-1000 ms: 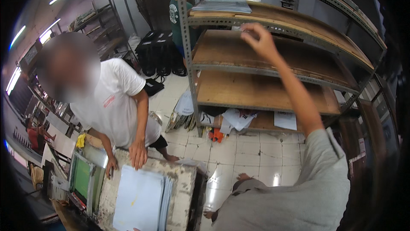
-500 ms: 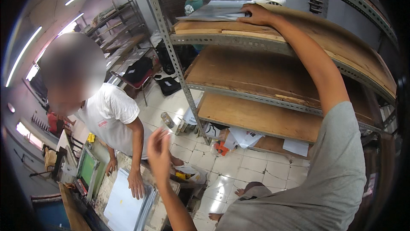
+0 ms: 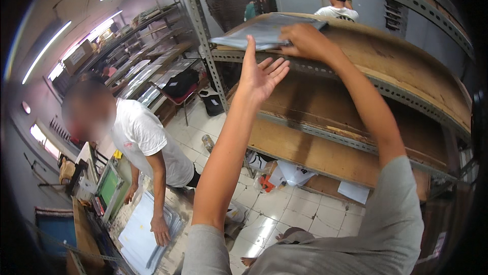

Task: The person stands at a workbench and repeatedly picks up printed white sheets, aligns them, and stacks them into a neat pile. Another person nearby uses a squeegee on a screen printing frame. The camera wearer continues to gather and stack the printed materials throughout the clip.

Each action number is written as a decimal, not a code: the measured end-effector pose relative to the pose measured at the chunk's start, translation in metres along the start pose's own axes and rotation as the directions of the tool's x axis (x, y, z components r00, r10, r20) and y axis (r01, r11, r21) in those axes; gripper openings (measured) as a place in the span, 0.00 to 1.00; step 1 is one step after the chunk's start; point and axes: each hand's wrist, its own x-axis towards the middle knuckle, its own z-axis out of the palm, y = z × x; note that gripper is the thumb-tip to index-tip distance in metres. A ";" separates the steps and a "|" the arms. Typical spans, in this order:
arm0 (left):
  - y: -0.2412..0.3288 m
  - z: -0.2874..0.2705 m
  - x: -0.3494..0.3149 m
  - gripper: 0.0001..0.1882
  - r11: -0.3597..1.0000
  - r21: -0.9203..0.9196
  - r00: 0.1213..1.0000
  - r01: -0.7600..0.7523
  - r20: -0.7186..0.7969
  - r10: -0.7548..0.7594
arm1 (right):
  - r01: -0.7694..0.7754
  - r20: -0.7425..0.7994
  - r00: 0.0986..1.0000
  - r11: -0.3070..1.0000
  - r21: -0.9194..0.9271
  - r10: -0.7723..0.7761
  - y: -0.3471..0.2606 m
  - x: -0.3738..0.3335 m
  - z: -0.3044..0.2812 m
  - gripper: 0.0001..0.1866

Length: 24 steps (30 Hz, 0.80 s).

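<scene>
The right hand [image 3: 309, 41] is gripping flat grey-blue sheets [image 3: 278, 22] at the front edge of a brown wooden shelf [image 3: 376, 46]; the left hand [image 3: 261, 81] is hovering open nearby. Blurred reddish print [image 3: 129, 145] is marking a white T-shirt [image 3: 147, 127].

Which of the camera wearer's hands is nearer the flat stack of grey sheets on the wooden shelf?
Right: the right hand grips the stack at its front edge; the left hand, open, is lower, in front.
</scene>
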 end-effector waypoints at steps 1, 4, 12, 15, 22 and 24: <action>0.001 -0.001 0.006 0.57 1.000 0.018 0.998 -0.017 0.053 0.016 | -0.035 0.039 0.999 0.999 -0.041 0.037 -0.029 -0.013 -0.013 0.13; -0.001 -0.046 0.013 0.29 0.918 0.236 0.948 -0.320 0.074 0.311 | -0.120 -0.167 0.977 0.988 0.101 0.136 -0.113 -0.051 -0.022 0.20; -0.031 -0.066 -0.117 0.25 0.870 0.409 0.925 -0.275 -0.134 0.355 | 0.076 0.296 0.387 -0.350 0.934 0.873 -0.164 -0.159 0.014 0.40; -0.031 -0.101 -0.174 0.28 0.832 0.506 0.917 -0.226 -0.179 0.358 | 0.168 0.441 0.412 -0.542 0.824 0.798 -0.161 -0.166 0.038 0.46; -0.056 -0.142 -0.293 0.31 0.795 0.600 0.908 0.087 -0.376 0.184 | -0.192 0.557 0.322 -0.523 0.831 0.766 -0.203 -0.217 0.101 0.26; -0.073 -0.177 -0.314 0.28 0.664 0.748 0.932 -0.001 -0.241 0.273 | -0.221 0.732 0.324 -0.705 0.674 0.599 -0.213 -0.264 0.158 0.22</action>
